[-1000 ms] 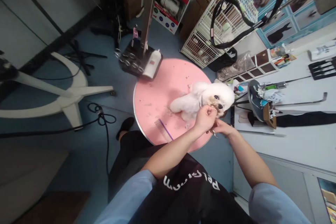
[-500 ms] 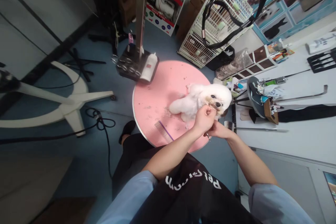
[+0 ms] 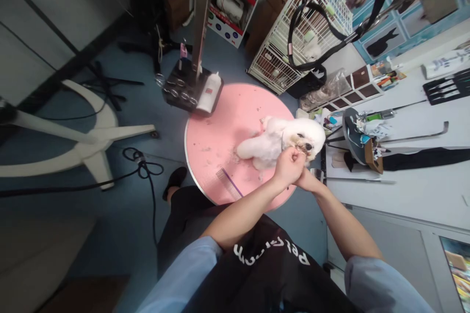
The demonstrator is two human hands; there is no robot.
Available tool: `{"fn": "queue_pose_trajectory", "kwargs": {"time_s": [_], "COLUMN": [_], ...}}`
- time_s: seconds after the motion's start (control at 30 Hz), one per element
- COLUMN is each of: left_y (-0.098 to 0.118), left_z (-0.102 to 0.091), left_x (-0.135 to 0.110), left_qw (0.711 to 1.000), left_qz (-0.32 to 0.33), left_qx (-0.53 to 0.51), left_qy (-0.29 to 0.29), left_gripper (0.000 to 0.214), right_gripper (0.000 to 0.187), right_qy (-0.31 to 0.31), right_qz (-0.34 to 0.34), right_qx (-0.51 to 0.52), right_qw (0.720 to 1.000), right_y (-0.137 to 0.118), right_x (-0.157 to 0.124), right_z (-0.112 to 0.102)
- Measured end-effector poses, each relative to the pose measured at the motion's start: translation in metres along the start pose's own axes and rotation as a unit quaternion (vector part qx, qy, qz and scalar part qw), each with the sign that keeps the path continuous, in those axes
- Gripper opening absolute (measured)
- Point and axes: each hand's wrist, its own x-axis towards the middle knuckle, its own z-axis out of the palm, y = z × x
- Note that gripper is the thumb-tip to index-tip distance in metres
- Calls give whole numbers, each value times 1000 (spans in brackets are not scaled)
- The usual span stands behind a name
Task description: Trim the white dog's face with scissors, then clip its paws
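White fluffy-coated dog (image 3: 277,137) is on the round pink tabletop with a white rim (image 3: 235,100), toward the person's right, its head reaching the far right edge. The bare left hand (image 3: 290,167) has thumb and fingertips drawn together right at the brown-tinged muzzle (image 3: 295,142), seemingly on its hair. The bare right hand (image 3: 309,181) comes in from the other side, close against the left; its fingers are hidden, so I cannot tell whether they are closed or what they may hold. Judging by this, the step in hand is close work at the muzzle, and it calls for a light, steady pinch: enough to quiet the head, not so much that it tugs the hair. Best to keep the right fingers low, move in small amounts, and aim anything hard away from the eyes and the small dark nose (image 3: 308,146); pausing if the dog turns its head would be wise. The purple-backed comb with fine metal teeth (image 3: 231,181) lies near the person's side of the tabletop, within easy reach of the left hand. As for direction, the dog's long axis runs across in front of the person, from a rounded leg at left to the head at right, with the nose angled toward the person and the right hand.
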Motion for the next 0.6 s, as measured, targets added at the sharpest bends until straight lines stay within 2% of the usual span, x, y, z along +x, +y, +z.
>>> {"fn": "queue_pose_trajectory", "kwargs": {"time_s": [0.1, 0.27, 0.43, 0.6], "left_y": [1, 6, 11, 5], "left_z": [0, -3, -3, 1], "left_x": [0, 1, 1, 3], "left_qw": [1000, 1000, 1000, 1000], "left_qz": [-2, 1, -17, -14], "left_qx": [2, -7, 1, -1], "left_qy": [-1, 4, 2, 0], "left_gripper": [25, 26, 28, 28], "right_gripper": [39, 34, 42, 49], "right_qy": [7, -33, -23, 14], "right_qz": [-13, 43, 58, 48], "right_qx": [0, 3, 2, 3], "right_qw": [1000, 999, 998, 999], "right_y": [2, 4, 0, -4], "right_x": [1, -6, -7, -3], "right_z": [3, 12, 11, 9]}}
